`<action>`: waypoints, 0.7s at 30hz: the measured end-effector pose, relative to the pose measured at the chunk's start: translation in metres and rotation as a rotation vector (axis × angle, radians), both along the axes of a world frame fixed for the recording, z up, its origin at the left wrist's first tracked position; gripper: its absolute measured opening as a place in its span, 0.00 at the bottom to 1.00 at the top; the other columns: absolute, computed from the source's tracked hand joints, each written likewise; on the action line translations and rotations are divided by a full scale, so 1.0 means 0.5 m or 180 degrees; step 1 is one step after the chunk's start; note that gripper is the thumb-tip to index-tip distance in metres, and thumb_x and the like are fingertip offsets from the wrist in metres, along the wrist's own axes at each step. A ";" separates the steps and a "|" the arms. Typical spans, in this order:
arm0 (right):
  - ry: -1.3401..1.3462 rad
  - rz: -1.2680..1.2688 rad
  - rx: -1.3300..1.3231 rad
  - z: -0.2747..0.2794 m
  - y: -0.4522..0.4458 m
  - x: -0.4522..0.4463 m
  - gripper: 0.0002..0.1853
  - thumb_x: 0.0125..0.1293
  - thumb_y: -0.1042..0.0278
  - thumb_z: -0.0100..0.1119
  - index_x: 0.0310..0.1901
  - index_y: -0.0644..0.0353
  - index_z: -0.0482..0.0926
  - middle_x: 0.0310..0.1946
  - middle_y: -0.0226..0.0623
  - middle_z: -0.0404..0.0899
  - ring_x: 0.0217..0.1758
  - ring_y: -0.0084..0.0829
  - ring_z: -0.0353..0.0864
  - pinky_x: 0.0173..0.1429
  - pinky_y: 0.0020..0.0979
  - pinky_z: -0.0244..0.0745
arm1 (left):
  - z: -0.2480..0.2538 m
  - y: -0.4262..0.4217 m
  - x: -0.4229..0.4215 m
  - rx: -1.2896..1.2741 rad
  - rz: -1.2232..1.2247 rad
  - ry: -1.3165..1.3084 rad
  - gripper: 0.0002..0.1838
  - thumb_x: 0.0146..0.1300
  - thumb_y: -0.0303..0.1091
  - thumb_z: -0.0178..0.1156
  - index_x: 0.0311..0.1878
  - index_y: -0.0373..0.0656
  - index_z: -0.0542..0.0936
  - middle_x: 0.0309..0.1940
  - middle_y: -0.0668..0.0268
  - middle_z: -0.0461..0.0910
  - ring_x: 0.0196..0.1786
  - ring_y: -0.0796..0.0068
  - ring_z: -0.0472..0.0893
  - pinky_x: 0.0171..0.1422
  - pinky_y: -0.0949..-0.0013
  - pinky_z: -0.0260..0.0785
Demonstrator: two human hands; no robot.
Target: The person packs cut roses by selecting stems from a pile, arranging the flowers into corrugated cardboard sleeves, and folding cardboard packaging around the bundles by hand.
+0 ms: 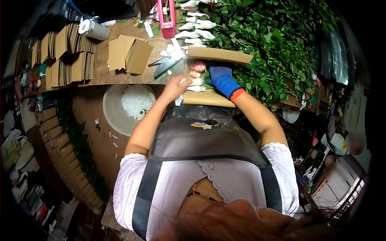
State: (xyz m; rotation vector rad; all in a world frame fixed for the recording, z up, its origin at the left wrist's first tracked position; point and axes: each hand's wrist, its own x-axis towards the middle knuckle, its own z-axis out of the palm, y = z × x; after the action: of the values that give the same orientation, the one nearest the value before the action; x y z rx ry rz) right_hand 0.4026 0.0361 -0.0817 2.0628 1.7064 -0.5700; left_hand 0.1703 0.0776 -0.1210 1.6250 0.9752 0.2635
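The bare left hand has its fingertips bent against the pale flower heads lying between two pieces of corrugated cardboard at the desk's near edge; whether it grips one cannot be told. The right hand, in a blue glove, lies beside them at the leafy side, its fingers partly hidden, its grip unclear. Open scissors lie close beyond the left hand, beside the cardboard. A pink tape dispenser and white-sleeved buds stand farther back. Leafy stems crowd the desk on the right; cut cardboard sheets lie left.
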 end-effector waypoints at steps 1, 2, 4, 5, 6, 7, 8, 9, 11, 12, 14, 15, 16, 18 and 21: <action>0.0046 -0.0037 -0.0033 -0.005 0.001 0.006 0.31 0.51 0.39 0.72 0.51 0.54 0.84 0.52 0.42 0.85 0.54 0.42 0.85 0.54 0.45 0.80 | 0.015 0.010 -0.015 0.0291 0.0174 -0.0061 0.17 0.67 0.45 0.66 0.39 0.38 0.82 0.27 0.66 0.80 0.32 0.78 0.75 0.40 0.69 0.70; 0.0094 -0.0064 -0.0074 -0.017 0.000 0.011 0.31 0.51 0.39 0.72 0.51 0.54 0.84 0.52 0.43 0.85 0.54 0.42 0.85 0.54 0.45 0.80 | 0.029 0.033 -0.036 -0.0161 0.0360 -0.0047 0.15 0.67 0.43 0.65 0.39 0.39 0.82 0.27 0.69 0.79 0.32 0.80 0.74 0.39 0.71 0.69; 0.0361 0.0005 -0.0127 -0.003 -0.008 0.024 0.32 0.52 0.39 0.70 0.51 0.55 0.82 0.50 0.45 0.85 0.53 0.43 0.85 0.53 0.45 0.80 | 0.038 0.064 -0.085 -0.0313 0.0548 -0.0135 0.10 0.66 0.38 0.64 0.37 0.40 0.81 0.27 0.74 0.76 0.31 0.84 0.72 0.38 0.74 0.67; 0.0496 0.0037 -0.0157 0.004 -0.012 0.031 0.32 0.53 0.38 0.69 0.51 0.56 0.81 0.49 0.47 0.85 0.52 0.43 0.85 0.53 0.45 0.80 | 0.028 0.071 -0.107 -0.0001 0.0544 -0.0239 0.08 0.66 0.36 0.63 0.35 0.41 0.80 0.26 0.76 0.75 0.31 0.85 0.71 0.37 0.76 0.66; 0.0657 -0.0080 -0.0207 0.036 -0.007 0.039 0.33 0.53 0.38 0.69 0.52 0.56 0.81 0.47 0.47 0.85 0.51 0.44 0.85 0.53 0.45 0.80 | 0.035 0.069 -0.123 0.0137 0.0502 0.0055 0.08 0.62 0.33 0.63 0.32 0.40 0.77 0.25 0.74 0.75 0.31 0.85 0.71 0.37 0.74 0.66; 0.0811 -0.0190 -0.0268 0.070 -0.003 0.044 0.33 0.53 0.38 0.68 0.52 0.57 0.80 0.46 0.48 0.85 0.50 0.45 0.85 0.53 0.44 0.80 | 0.047 0.061 -0.130 0.0052 0.0402 0.0255 0.08 0.61 0.33 0.64 0.32 0.40 0.77 0.25 0.73 0.75 0.31 0.84 0.72 0.37 0.73 0.66; 0.0716 -0.0207 -0.0255 0.103 -0.007 0.042 0.30 0.57 0.39 0.65 0.52 0.54 0.79 0.44 0.45 0.86 0.48 0.46 0.85 0.52 0.43 0.80 | 0.060 0.051 -0.135 -0.0044 0.0298 0.0452 0.09 0.60 0.34 0.65 0.32 0.40 0.76 0.25 0.72 0.75 0.30 0.83 0.72 0.36 0.73 0.67; 0.0742 -0.0300 0.0022 0.123 -0.018 0.032 0.28 0.58 0.40 0.65 0.53 0.52 0.79 0.43 0.44 0.86 0.47 0.46 0.85 0.51 0.43 0.79 | 0.066 0.042 -0.137 -0.0147 0.0189 0.0648 0.10 0.59 0.34 0.66 0.32 0.40 0.76 0.25 0.72 0.75 0.30 0.83 0.72 0.36 0.72 0.67; 0.0804 -0.0494 0.0583 0.161 -0.042 0.011 0.25 0.61 0.42 0.63 0.53 0.49 0.79 0.40 0.43 0.86 0.44 0.46 0.86 0.49 0.44 0.79 | 0.052 0.021 -0.113 0.0231 0.0313 0.0592 0.18 0.55 0.43 0.73 0.38 0.41 0.77 0.26 0.64 0.79 0.31 0.71 0.77 0.40 0.65 0.71; 0.1190 -0.0385 0.0862 0.192 -0.045 -0.010 0.19 0.63 0.45 0.61 0.50 0.47 0.80 0.38 0.42 0.86 0.42 0.46 0.85 0.46 0.46 0.78 | 0.049 0.015 -0.094 0.0245 0.0231 0.0469 0.20 0.55 0.46 0.74 0.39 0.41 0.79 0.28 0.61 0.80 0.33 0.69 0.79 0.43 0.64 0.72; 0.1360 0.0201 0.0407 0.153 -0.051 -0.016 0.17 0.62 0.47 0.61 0.43 0.50 0.81 0.36 0.42 0.86 0.41 0.45 0.85 0.44 0.46 0.78 | 0.043 0.022 -0.055 -0.0014 -0.0271 0.0501 0.23 0.55 0.50 0.74 0.41 0.40 0.83 0.31 0.58 0.83 0.37 0.67 0.82 0.47 0.64 0.73; 0.1266 0.0484 0.0008 0.149 -0.049 -0.025 0.17 0.62 0.47 0.60 0.40 0.52 0.82 0.36 0.42 0.86 0.41 0.45 0.85 0.45 0.46 0.78 | 0.044 0.029 -0.037 -0.0286 -0.0687 0.0646 0.23 0.56 0.52 0.73 0.42 0.40 0.84 0.33 0.56 0.85 0.39 0.66 0.83 0.49 0.64 0.74; 0.0978 0.0779 -0.0181 0.127 -0.051 -0.030 0.17 0.63 0.48 0.60 0.41 0.54 0.84 0.38 0.42 0.86 0.43 0.44 0.86 0.48 0.45 0.78 | 0.034 0.024 -0.026 -0.0114 -0.0908 0.0652 0.22 0.61 0.51 0.70 0.42 0.40 0.86 0.33 0.59 0.85 0.39 0.69 0.83 0.48 0.65 0.73; 0.0798 0.0920 -0.0440 0.098 -0.038 -0.044 0.18 0.63 0.48 0.59 0.42 0.54 0.85 0.40 0.43 0.87 0.45 0.44 0.86 0.50 0.44 0.79 | 0.018 0.025 -0.014 -0.0568 -0.0751 0.0431 0.21 0.64 0.50 0.68 0.42 0.39 0.85 0.32 0.61 0.85 0.38 0.73 0.82 0.47 0.67 0.73; 0.0636 0.0987 -0.0640 0.075 -0.027 -0.058 0.17 0.65 0.49 0.58 0.43 0.52 0.86 0.41 0.44 0.87 0.46 0.44 0.86 0.50 0.44 0.80 | 0.004 0.003 -0.012 -0.0917 -0.0304 0.0105 0.18 0.68 0.46 0.64 0.40 0.37 0.84 0.30 0.64 0.84 0.35 0.78 0.79 0.44 0.69 0.72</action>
State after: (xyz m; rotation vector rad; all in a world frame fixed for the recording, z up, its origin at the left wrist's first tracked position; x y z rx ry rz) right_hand 0.3738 0.0226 -0.0442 1.6078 1.9434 -0.8282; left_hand 0.1642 0.0791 -0.1190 1.4101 0.9122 0.0285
